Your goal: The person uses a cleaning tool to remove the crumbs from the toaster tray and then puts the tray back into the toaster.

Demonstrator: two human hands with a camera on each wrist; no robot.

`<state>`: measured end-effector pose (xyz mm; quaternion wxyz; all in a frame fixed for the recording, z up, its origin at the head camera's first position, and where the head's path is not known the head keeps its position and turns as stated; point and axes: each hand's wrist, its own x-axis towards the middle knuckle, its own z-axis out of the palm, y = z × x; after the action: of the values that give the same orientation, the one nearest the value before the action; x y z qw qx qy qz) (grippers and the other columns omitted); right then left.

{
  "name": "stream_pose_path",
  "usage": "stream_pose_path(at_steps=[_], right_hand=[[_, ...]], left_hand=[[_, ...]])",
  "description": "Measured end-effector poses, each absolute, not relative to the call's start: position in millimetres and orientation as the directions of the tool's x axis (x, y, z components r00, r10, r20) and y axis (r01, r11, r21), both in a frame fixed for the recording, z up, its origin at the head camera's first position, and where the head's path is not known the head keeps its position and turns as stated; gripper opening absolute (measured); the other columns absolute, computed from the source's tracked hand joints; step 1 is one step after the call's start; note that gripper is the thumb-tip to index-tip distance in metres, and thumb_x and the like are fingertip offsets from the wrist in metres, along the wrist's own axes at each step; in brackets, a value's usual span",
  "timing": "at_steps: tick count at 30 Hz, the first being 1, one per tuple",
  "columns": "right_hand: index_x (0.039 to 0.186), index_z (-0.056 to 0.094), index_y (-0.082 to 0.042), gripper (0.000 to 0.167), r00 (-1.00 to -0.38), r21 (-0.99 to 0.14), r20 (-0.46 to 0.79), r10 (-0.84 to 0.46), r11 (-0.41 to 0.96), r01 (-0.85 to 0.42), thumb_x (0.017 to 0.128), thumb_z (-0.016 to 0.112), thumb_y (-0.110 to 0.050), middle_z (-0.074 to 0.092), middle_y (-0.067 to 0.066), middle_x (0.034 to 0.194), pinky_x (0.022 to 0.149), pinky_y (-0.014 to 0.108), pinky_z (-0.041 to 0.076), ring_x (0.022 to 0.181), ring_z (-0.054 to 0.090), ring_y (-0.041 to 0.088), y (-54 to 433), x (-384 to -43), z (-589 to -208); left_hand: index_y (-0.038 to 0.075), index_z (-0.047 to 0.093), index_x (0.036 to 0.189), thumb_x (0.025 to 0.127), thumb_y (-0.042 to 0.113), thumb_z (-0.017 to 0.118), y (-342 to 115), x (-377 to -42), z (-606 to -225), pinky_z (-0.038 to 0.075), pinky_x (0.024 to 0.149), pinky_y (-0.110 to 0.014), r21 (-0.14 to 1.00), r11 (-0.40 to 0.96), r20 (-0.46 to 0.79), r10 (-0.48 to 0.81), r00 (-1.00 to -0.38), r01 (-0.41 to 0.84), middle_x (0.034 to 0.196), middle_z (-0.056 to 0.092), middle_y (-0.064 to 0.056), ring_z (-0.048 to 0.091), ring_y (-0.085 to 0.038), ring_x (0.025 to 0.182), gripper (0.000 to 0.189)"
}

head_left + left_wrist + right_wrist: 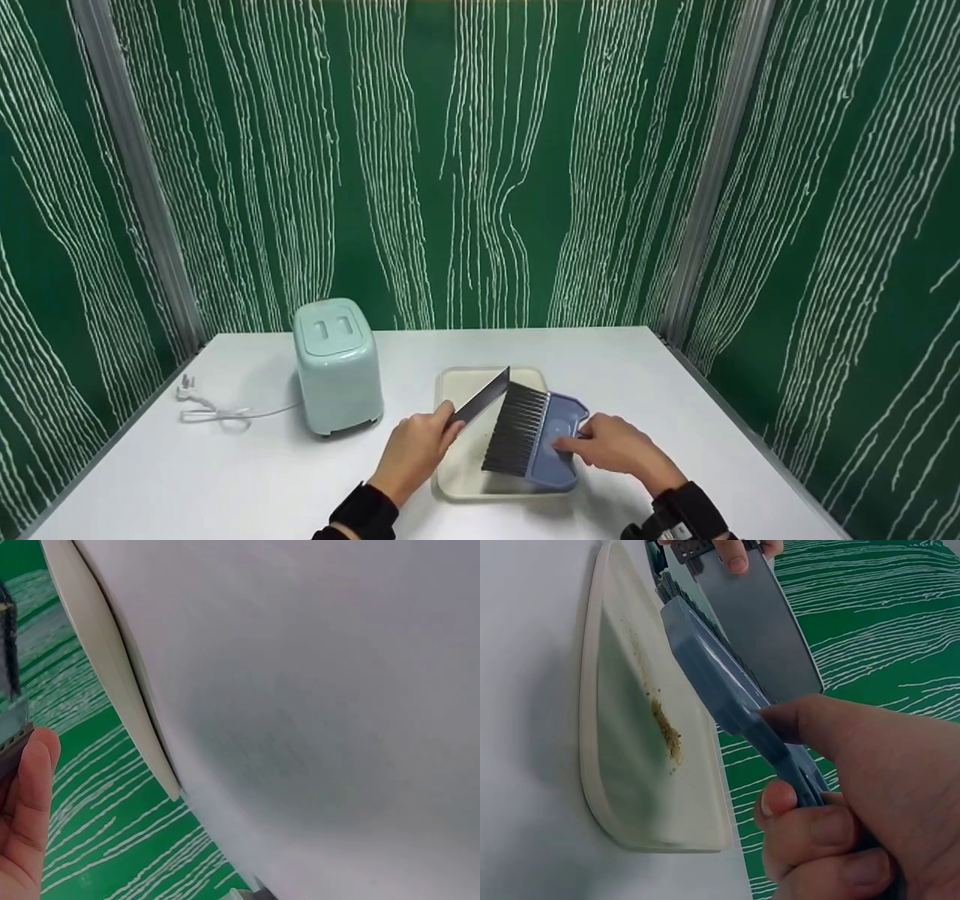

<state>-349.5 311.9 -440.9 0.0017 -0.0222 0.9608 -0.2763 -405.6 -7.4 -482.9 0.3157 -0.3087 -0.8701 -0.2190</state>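
My left hand (pixel 416 448) pinches one end of a flat grey metal crumb tray (pixel 482 399), which is tilted above a cream tray (pixel 457 469). In the right wrist view the crumb tray (pixel 761 626) shows a slotted end near the fingers. A blue hand brush (pixel 553 442) with dark bristles is gripped by my right hand (pixel 619 444), its thumb on the blue back. The bristle tips point left, close to the crumb tray; whether they touch it I cannot tell. Brown crumbs (pixel 666 731) lie in the cream tray under the brush.
A mint-green toaster (pixel 341 375) stands on the white table (pixel 300 487), left of the cream tray. Its white cord and plug (pixel 217 412) lie farther left. Green panels with white streaks (pixel 487 165) enclose the back and sides.
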Motion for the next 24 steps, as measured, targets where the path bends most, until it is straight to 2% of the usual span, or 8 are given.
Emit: stream_pose_path(at_steps=[6,13,19,24], right_hand=[[0.061,0.064,-0.018,0.05,-0.998,-0.524,0.023,-0.062,0.849,-0.065,0.091,0.074,-0.056,0.056,-0.008,0.058,0.053,0.027,0.029,0.055,0.043,0.01,309.6,-352.6,-443.4],[0.067,0.069,-0.011,0.048,-0.999,-0.534,-0.027,-0.045,0.845,-0.024,0.09,0.075,-0.053,0.058,-0.005,0.06,0.051,0.027,0.033,0.053,0.046,0.012,313.0,-351.6,-446.4],[0.063,0.065,-0.016,0.047,-0.996,-0.545,-0.037,-0.083,0.837,-0.05,0.09,0.074,-0.054,0.057,-0.007,0.059,0.05,0.026,0.032,0.052,0.044,0.011,314.0,-349.5,-443.2],[0.062,0.065,-0.016,0.048,-0.998,-0.54,-0.016,-0.056,0.84,-0.039,0.09,0.073,-0.054,0.058,-0.007,0.059,0.05,0.026,0.034,0.053,0.047,0.011,312.7,-350.9,-437.2]], left_hand=[[0.015,0.055,0.092,0.105,0.025,0.07,-7.0,-406.8,-486.4,0.045,0.049,-0.037,0.164,0.695,0.702,0.416,-0.578,0.7,0.067,0.069,-0.003,0.065,-0.022,0.056,0.022],[0.016,0.056,0.092,0.103,0.023,0.072,-6.2,-407.6,-487.0,0.043,0.048,-0.035,0.114,0.691,0.732,0.427,-0.531,0.714,0.065,0.068,-0.001,0.062,-0.019,0.054,0.021],[0.015,0.057,0.092,0.103,0.022,0.072,-6.2,-407.3,-485.2,0.044,0.046,-0.037,0.081,0.705,0.739,0.432,-0.518,0.704,0.064,0.066,-0.001,0.064,-0.022,0.053,0.02],[0.014,0.056,0.093,0.101,0.022,0.073,-6.8,-407.5,-484.8,0.044,0.045,-0.038,0.055,0.718,0.746,0.432,-0.506,0.694,0.063,0.066,-0.003,0.065,-0.025,0.053,0.02]])
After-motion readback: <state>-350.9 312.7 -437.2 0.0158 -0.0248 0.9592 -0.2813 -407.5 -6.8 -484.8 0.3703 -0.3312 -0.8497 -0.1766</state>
